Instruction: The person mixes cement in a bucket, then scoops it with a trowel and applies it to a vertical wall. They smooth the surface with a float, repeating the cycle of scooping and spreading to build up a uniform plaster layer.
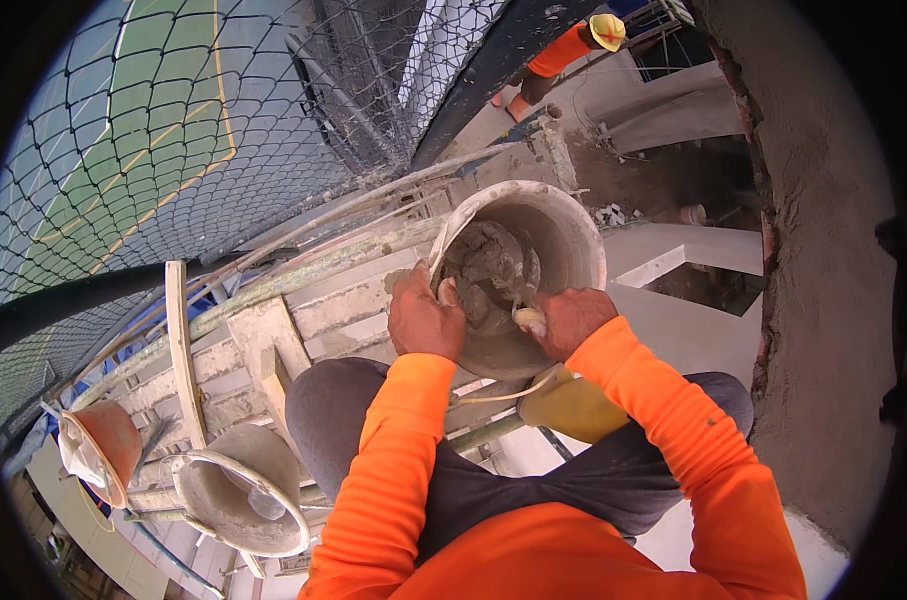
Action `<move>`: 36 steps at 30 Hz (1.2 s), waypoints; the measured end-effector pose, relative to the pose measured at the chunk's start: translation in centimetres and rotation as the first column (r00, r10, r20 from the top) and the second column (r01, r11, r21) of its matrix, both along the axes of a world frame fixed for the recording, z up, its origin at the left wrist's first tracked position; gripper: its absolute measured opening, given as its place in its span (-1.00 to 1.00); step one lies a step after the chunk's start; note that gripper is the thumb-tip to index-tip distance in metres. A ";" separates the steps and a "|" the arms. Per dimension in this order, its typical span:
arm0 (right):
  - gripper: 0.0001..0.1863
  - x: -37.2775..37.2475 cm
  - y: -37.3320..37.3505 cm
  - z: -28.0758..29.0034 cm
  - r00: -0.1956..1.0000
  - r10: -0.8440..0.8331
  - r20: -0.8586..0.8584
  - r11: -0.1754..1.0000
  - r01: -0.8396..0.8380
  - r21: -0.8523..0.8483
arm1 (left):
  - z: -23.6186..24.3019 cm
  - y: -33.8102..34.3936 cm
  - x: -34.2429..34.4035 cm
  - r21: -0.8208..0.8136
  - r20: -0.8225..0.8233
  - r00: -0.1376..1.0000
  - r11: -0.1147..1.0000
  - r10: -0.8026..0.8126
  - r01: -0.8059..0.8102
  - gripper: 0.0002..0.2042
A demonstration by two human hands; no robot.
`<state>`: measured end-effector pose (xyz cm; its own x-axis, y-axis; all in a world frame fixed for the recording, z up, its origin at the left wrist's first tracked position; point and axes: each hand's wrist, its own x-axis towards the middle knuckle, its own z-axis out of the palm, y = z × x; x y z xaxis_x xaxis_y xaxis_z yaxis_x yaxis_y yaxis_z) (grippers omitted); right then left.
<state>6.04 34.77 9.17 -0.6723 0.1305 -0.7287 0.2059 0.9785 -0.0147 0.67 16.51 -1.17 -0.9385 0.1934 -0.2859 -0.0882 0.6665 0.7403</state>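
A mortar-smeared bucket [573, 225] is tipped toward me between my knees, with wet grey mortar [485, 255] inside. My left hand [428, 318] is closed on the left side of its rim, the thumb at the inner edge. Inside the near right part of the bucket, my right hand [580, 322] grips the pale handle of a trowel [525, 316]. The trowel's blade is mostly hidden by mortar and hard to make out. Under the bucket hangs a pale bail handle [503, 398], beside a yellow object [578, 408] whose kind I cannot tell.
Scaffold planks and poles [343, 265] run under me. At lower left stand a grey bucket [243, 490] and an orange bucket [108, 450]. Wire netting [163, 130] rises on the left; a rough plastered wall [823, 250] on the right. Another person [558, 52] is below.
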 end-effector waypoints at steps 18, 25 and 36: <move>-0.59 0.3 -0.3 -0.4 0.978 0.127 0.166 0.992 -0.126 -0.019 | -1.6 -0.5 -0.7 0.019 0.056 0.992 0.993 -0.115 0.114 -0.36; -0.66 2.2 3.7 5.0 0.977 0.193 -0.086 0.978 -0.185 0.099 | -2.7 -1.1 -0.8 0.152 -0.014 0.993 0.981 -0.121 0.121 -0.37; -0.72 -3.5 -0.1 -4.0 0.771 0.617 -0.158 0.778 -0.628 -0.026 | -3.0 -1.0 -1.0 0.266 -0.062 0.991 0.956 -0.114 0.127 -0.41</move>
<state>2.54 34.68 5.15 -0.6780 -0.4004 -0.6164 -0.4578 0.8862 -0.0720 -0.33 15.54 -4.20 -0.9143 0.3697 -0.1652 0.0188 0.4463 0.8947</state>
